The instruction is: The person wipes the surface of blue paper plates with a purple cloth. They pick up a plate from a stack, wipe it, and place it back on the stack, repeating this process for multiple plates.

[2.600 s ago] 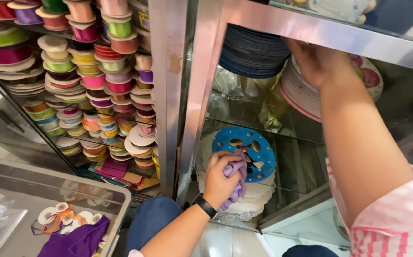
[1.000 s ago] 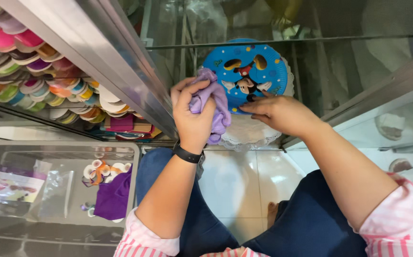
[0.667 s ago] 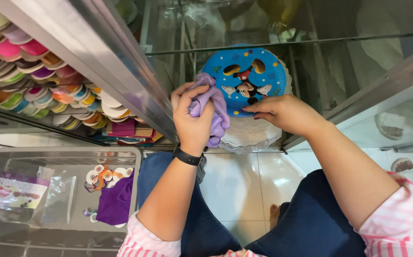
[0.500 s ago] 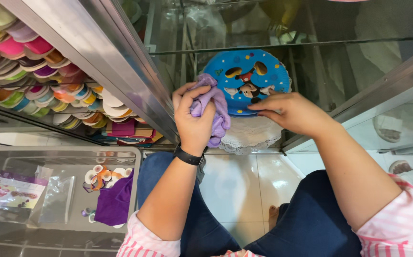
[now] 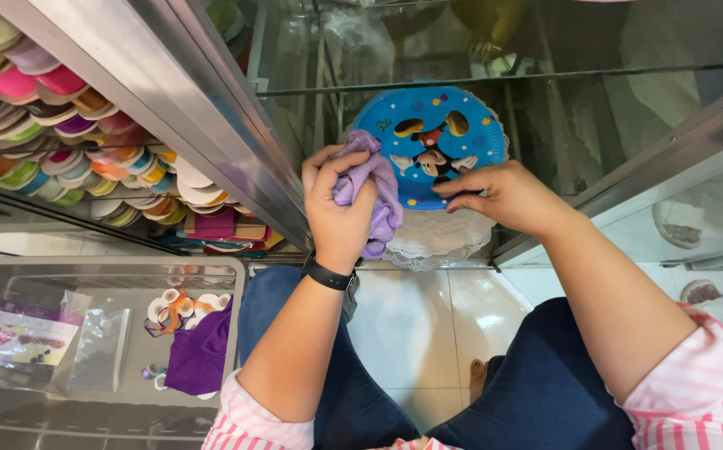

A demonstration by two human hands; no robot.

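Note:
My left hand (image 5: 341,208) is closed around a crumpled lilac cloth (image 5: 371,182) just in front of the open glass cabinet. My right hand (image 5: 507,197) rests its fingers on the near edge of a round blue paper plate with a cartoon print (image 5: 428,137), which lies on top of a stack of white lacy doilies (image 5: 441,240) on the cabinet's low shelf. The cloth touches the plate's left rim. A black band sits on my left wrist.
A metal cabinet frame (image 5: 186,108) separates this shelf from rows of coloured ribbon spools (image 5: 70,150) at left. A clear plastic bin (image 5: 103,333) at lower left holds a purple cloth, ribbon rolls and packets. White floor tiles (image 5: 420,325) lie between my knees.
The view has swung from a sideways look at the cabinet to looking down. My right hand came off the upper shelf onto the blue plate's edge. My left hand still holds the cloth.

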